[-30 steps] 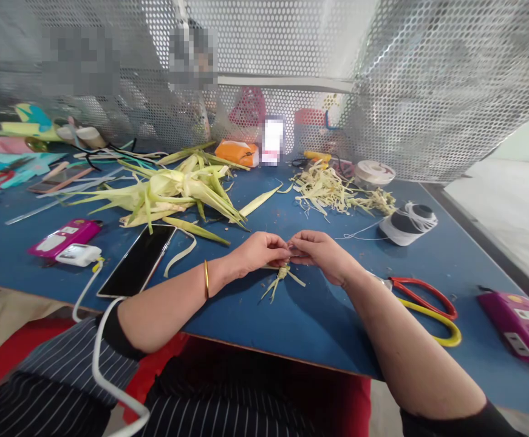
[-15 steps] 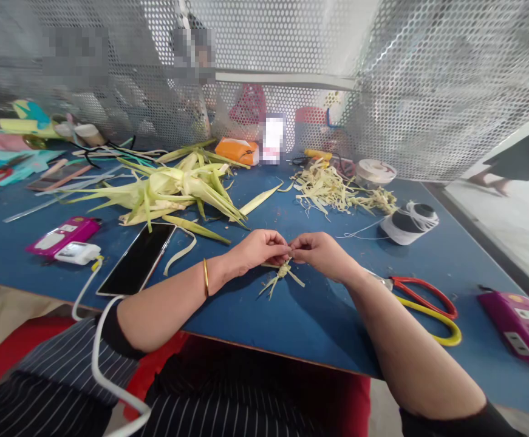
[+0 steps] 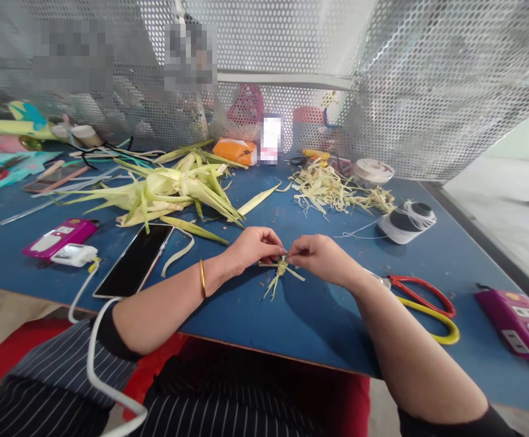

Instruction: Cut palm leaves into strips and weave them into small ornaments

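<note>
Husk knot [image 3: 281, 268] has its top pinched by the left hand [image 3: 259, 249]; right hand [image 3: 316, 256] pinches closed alongside, its hold hidden.

Between the left forearm [image 3: 155, 315] and right forearm [image 3: 410, 340], a hand could pass over bare desk [image 3: 255, 325] up to the knotted strips [image 3: 281, 267], where the left hand [image 3: 257, 249] and right hand [image 3: 316, 258] crowd the way. Beyond them a gap opens between the husk pile [image 3: 168, 185] and the shredded strips [image 3: 321, 185], partly crossed by a loose leaf [image 3: 259, 199] and ending at a perforated screen [image 3: 282, 48]. The phone [image 3: 134, 261] obstructs the left side; on the right, scissors [image 3: 421, 281] and a thread cone [image 3: 405, 223] leave a lane between.
</note>
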Demonstrator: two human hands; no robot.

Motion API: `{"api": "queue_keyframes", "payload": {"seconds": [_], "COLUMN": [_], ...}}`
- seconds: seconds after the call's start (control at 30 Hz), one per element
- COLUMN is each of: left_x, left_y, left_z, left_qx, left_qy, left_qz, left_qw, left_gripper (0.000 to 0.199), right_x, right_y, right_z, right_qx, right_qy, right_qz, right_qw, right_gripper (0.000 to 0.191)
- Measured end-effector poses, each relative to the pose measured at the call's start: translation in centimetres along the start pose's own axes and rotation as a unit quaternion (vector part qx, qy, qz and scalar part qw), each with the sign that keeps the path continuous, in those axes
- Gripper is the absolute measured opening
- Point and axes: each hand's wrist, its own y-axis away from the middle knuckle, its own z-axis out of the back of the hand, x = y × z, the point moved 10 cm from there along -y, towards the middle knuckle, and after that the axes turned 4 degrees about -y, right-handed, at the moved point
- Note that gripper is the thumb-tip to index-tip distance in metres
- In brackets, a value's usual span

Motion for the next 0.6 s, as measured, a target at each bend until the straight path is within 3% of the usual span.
{"api": "queue_keyframes", "payload": {"seconds": [0.13, 0.27, 0.5, 0.6], "left_x": [-0.4, -0.7, -2.8, -3.9], "left_y": [-0.1, -0.4, 0.4, 1.2], "left_z": [0.1, 0.2, 0.5, 0.4], "left_qx": [0.004, -0.001, -0.032, -0.054], "left_qy": [-0.015, -0.054, -0.205, -0.283], "left_qz": [-0.031, -0.077, -0.190, -0.226], "left_qw": [0.999, 0.996, 0.960, 0.931], "left_gripper": [0.023, 0.016, 0.009, 0.006], "right_x": [-1.4, -2.4, -2.6, -2.6], "right_y": [-0.4, -1.1, -1.4, -1.3], "right_z": [0.1, -0.7, -2.1, -2.0], "right_qx": [-0.023, -0.049, -0.026, -0.028], "right_qy": [-0.118, -0.279, -0.291, -0.288], "right_qz": [-0.039, -0.052, -0.055, -0.052], "right_qw": [0.992, 0.958, 0.955, 0.956], "right_gripper": [0.009, 0.008, 0.005, 0.005]}}
